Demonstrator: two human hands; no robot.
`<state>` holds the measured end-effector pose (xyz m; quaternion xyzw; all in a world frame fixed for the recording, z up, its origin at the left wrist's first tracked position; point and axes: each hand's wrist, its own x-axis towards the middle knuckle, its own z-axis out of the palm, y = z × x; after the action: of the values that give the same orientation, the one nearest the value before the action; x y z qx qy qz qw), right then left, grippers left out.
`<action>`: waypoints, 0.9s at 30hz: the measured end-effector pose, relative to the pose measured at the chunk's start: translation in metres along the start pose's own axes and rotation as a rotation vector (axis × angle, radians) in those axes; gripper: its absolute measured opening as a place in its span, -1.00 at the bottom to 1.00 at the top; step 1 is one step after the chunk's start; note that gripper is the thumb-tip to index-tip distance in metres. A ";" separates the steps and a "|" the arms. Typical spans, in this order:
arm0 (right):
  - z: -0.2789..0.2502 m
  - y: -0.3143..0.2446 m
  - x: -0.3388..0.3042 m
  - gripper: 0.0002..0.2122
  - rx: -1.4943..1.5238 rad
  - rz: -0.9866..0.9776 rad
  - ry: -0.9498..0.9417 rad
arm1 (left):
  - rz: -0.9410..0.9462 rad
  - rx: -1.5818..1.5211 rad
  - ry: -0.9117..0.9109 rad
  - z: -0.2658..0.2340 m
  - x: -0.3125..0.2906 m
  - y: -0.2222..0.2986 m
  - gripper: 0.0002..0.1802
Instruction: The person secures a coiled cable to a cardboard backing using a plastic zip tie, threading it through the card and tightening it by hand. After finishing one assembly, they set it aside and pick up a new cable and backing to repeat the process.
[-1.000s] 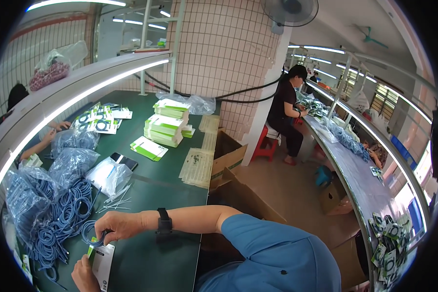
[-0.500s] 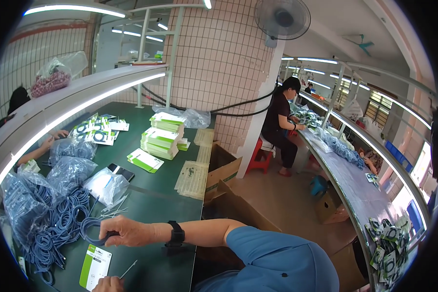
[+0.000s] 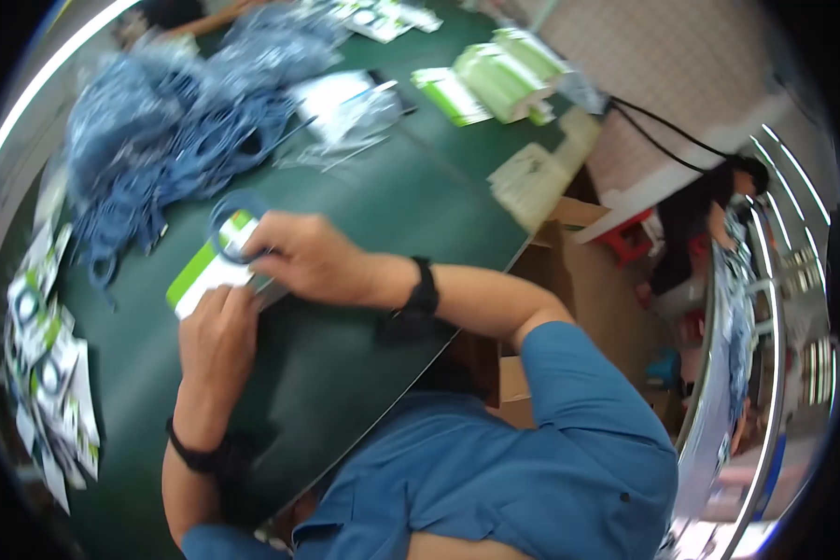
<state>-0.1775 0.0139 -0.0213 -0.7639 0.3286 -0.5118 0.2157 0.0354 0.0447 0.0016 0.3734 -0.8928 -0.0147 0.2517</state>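
Observation:
My right hand (image 3: 306,254) pinches a coiled blue cable (image 3: 217,224) and holds it against the upper end of a white and green packaging card (image 3: 199,285). Just below, my left hand (image 3: 217,334) is closed on the edge of that card, its fingertips near those of the right hand. Motion blur and the fingers hide the coil's near side. Beyond my hands lies a heap of blue cables (image 3: 173,173), partly under clear plastic bags (image 3: 126,112). Thin white ties (image 3: 345,154) lie beside a clear bag of white contents (image 3: 341,105).
Stacks of white and green cards (image 3: 504,79) stand at the far side of the green table (image 3: 345,373). Carded cables (image 3: 51,373) are piled at the left edge. Open cardboard boxes (image 3: 565,266) stand beyond the table edge. A co-worker (image 3: 709,210) sits at another bench.
The view has tilted and turned. My right hand has brought the cable coil over to the card. My left hand, earlier at the lower edge, now shows whole, up against the card.

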 end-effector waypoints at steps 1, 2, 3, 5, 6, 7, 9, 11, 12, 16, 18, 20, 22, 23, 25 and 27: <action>0.003 0.000 0.000 -0.87 0.051 0.053 0.012 | 0.040 -0.058 0.143 -0.007 0.002 0.006 -0.83; 0.004 -0.002 0.001 -0.86 0.042 0.023 0.003 | 0.084 -0.108 0.291 -0.013 0.001 0.012 -0.75; 0.004 -0.002 0.001 -0.85 0.018 -0.001 0.008 | 0.099 -0.119 0.347 -0.015 -0.005 0.011 -0.69; 0.004 0.002 0.001 -0.79 -0.044 -0.151 -0.001 | 0.070 -0.104 0.375 -0.021 -0.034 0.021 -0.64; 0.007 0.002 -0.002 -0.79 0.006 -0.137 -0.016 | -0.151 -0.408 0.256 -0.023 -0.047 0.032 -0.64; 0.010 0.002 -0.006 -0.77 0.012 -0.191 -0.023 | -0.376 -0.712 0.147 -0.025 -0.059 0.043 -0.64; 0.012 0.004 -0.005 -0.71 0.000 -0.320 -0.024 | -0.622 -1.003 0.058 -0.023 -0.067 0.052 -0.63; 0.020 0.006 -0.006 -0.70 0.036 -0.377 -0.036 | -0.981 -1.659 0.087 -0.009 -0.070 0.047 -0.61; 0.023 0.006 -0.008 -0.69 0.046 -0.438 -0.040 | -1.151 -1.991 0.111 -0.006 -0.070 0.046 -0.59; 0.025 0.000 -0.013 -0.67 0.056 -0.505 -0.069 | -1.245 -2.088 0.213 -0.009 -0.061 0.046 -0.59; 0.024 -0.007 -0.014 -0.67 0.052 -0.507 -0.077 | -1.263 -2.036 0.243 -0.004 -0.068 0.046 -0.61; 0.017 -0.017 -0.010 -0.68 0.061 -0.437 -0.157 | -1.257 -1.952 0.305 0.001 -0.068 0.045 -0.65; 0.009 -0.023 0.000 -0.69 0.068 -0.407 -0.193 | -1.172 -1.913 0.295 0.001 -0.065 0.041 -0.66; 0.002 -0.026 0.009 -0.70 0.056 -0.370 -0.222 | -1.088 -1.876 0.284 0.001 -0.062 0.038 -0.67; -0.009 -0.032 0.022 -0.72 0.029 -0.292 -0.271 | -1.000 -1.832 0.256 -0.001 -0.053 0.033 -0.69; -0.015 -0.030 0.030 -0.72 -0.005 -0.275 -0.254 | -0.897 -1.695 0.253 0.000 -0.034 0.030 -0.70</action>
<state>-0.1756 0.0129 0.0233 -0.8607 0.1924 -0.4349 0.1816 0.0357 0.0891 -0.0065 0.3728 -0.3263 -0.7083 0.5028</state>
